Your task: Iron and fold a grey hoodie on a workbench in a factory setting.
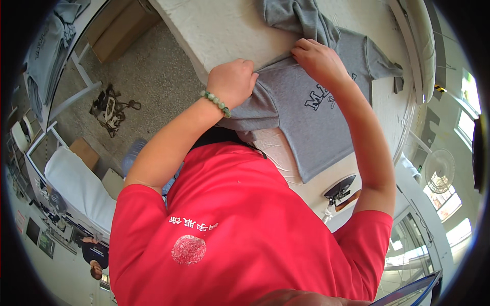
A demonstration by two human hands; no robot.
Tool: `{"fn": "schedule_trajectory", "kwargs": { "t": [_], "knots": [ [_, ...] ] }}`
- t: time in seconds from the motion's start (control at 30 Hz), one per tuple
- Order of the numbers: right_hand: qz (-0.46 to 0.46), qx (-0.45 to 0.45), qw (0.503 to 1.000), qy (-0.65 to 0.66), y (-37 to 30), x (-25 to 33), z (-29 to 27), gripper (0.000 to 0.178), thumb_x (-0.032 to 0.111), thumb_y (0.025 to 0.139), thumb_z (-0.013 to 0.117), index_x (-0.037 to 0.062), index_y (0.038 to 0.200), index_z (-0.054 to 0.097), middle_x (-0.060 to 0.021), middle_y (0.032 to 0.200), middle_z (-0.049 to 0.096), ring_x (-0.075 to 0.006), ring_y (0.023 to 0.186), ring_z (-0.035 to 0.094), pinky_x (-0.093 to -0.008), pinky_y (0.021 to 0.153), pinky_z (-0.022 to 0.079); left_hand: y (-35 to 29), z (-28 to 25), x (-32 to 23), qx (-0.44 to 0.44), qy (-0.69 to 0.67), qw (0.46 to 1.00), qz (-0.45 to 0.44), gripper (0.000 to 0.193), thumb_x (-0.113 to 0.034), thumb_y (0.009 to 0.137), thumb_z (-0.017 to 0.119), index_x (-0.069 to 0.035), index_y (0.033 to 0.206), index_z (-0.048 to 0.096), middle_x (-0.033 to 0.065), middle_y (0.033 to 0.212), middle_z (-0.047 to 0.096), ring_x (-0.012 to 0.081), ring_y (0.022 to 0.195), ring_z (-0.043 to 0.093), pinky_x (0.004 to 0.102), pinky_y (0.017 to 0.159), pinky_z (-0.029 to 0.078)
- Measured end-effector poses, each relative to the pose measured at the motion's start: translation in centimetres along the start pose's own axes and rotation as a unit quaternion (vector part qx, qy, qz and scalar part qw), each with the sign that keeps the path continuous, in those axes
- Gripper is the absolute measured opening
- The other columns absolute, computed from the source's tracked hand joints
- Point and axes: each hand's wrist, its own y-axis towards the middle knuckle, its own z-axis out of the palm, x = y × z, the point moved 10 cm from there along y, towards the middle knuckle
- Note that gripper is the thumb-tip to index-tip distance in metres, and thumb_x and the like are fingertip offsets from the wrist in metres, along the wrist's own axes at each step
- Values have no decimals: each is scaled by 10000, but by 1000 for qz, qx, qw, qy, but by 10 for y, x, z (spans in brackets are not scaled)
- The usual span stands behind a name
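Note:
A grey sweatshirt (316,132) with dark outlined lettering lies spread over the pale padded ironing table (224,30). My left hand (232,82), wearing a bracelet of green beads, is closed on the sweatshirt's edge by the near sleeve. Farther right, my right hand (320,60) pinches the same upper edge near the neck. Bunched grey fabric (301,20) lies just beyond it; whether this is a hood or a separate piece I cannot tell. Both hands' fingertips are partly hidden. The far sleeve (383,64) lies flat toward the right.
An iron (339,187) rests at the table's near right, below the sweatshirt's hem. Grey garments (48,56) hang over a rack at the far left. Tangled straps (109,109) and a cardboard box (120,30) are on the floor. A fan (439,171) stands right; another person (95,255) is lower left.

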Motion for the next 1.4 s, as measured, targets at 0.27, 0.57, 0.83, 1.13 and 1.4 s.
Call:
{"fn": "schedule_trajectory", "kwargs": {
  "t": [0.27,0.57,0.83,1.13,1.4],
  "knots": [
    [-31,21,997,-66,20,4,1,79,124,934,588,65,952,636,-53,1021,619,-265,1030,643,-411,829,566,4,0,-6,18,7,998,51,191,-261,920,694,-83,892,633,109,900,675,353,813,677,481,687,542],
    [63,-91,994,-18,23,-9,-13,132,119,920,601,79,1042,631,-47,1038,614,-257,1043,640,-410,848,562,27,0,-54,8,189,908,375,417,-291,859,760,-62,1194,664,70,1327,629,256,1277,575,371,952,516],
    [140,-335,928,82,-65,61,2,445,126,888,716,107,1325,634,-102,1354,623,-337,1254,602,-447,1046,503,56,17,-59,179,257,856,411,968,-344,752,851,-89,1577,415,45,1652,378,242,1533,340,421,1142,391],
    [363,-288,846,263,-172,112,64,196,139,871,767,81,1054,732,-103,1067,699,-298,969,694,-422,850,552,14,19,-81,165,164,853,468,380,-230,823,795,-73,1148,677,67,1219,653,309,1153,625,420,937,518],
    [441,-225,827,268,-168,92,79,119,206,869,767,103,896,714,-44,870,688,-247,740,695,-387,666,555,21,45,-71,271,93,903,319,153,-156,872,741,-50,941,655,118,995,624,344,976,626,450,844,522]
  ]
}}
